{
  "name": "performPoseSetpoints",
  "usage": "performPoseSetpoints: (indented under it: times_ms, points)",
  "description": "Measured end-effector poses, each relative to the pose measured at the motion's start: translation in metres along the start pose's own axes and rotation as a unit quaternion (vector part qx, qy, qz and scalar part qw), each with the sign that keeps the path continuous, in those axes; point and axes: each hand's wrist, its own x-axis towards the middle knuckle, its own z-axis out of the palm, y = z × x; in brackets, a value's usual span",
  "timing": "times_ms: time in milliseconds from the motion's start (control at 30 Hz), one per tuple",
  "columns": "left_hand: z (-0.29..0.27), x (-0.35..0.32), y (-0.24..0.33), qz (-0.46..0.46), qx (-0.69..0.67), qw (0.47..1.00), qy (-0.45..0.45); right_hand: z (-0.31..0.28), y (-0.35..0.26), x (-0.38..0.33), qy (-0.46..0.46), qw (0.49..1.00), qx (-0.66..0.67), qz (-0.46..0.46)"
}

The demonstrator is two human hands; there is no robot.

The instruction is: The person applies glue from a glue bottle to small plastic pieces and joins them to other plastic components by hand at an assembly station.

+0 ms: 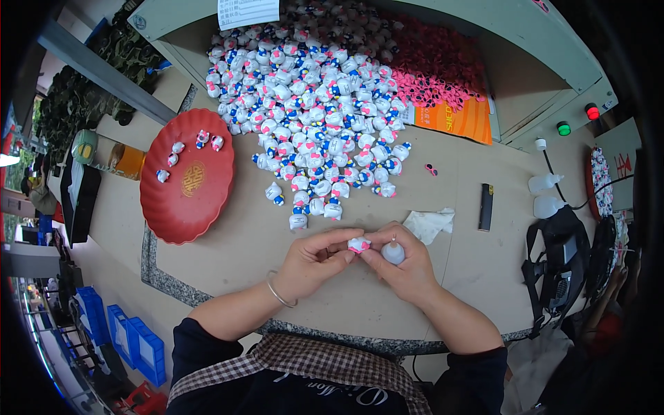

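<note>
My left hand point(315, 259) pinches a small white cat figurine with a pink bow point(358, 243) between thumb and fingers, just above the table. My right hand point(404, 259) touches the same figurine with its fingertips and holds a small white squeeze bottle point(393, 252) upright in its palm. Both hands meet at the near middle of the table. A large heap of the same white, blue and pink figurines point(318, 117) lies beyond the hands. Behind it is a pile of small pink bows point(432, 66).
A red round tray point(183, 197) at the left holds several figurines. A crumpled white tissue point(429, 223), a black flat stick point(486, 206) and one loose pink bow point(431, 169) lie to the right. Two white bottles point(543, 194) and a black device point(564, 266) sit at the far right.
</note>
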Motion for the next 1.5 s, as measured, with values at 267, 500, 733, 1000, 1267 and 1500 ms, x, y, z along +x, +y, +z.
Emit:
performPoseSetpoints:
  times_ms: [267,500,733,1000,1267,1500]
  points:
    - [-0.003,0.000,0.003,-0.041,-0.062,0.997,-0.017,-0.001,0.000,0.000,-0.007,1.000,0.013,0.005]
    - [-0.003,0.002,0.006,-0.053,-0.084,0.995,-0.022,-0.001,-0.005,0.001,0.003,0.994,0.074,0.082]
    - [-0.001,-0.001,0.004,0.006,0.028,1.000,-0.011,0.001,-0.001,-0.001,-0.002,0.998,0.053,0.018]
    - [0.001,0.000,0.004,0.030,0.006,0.999,-0.017,-0.001,-0.001,-0.002,-0.017,0.996,0.075,0.038]
    - [-0.005,0.001,-0.002,0.004,-0.023,0.999,-0.024,0.001,0.003,0.000,-0.027,0.997,0.059,0.041]
    - [-0.002,0.000,0.005,0.006,-0.003,0.999,-0.035,0.000,0.002,-0.002,-0.036,0.997,0.065,0.004]
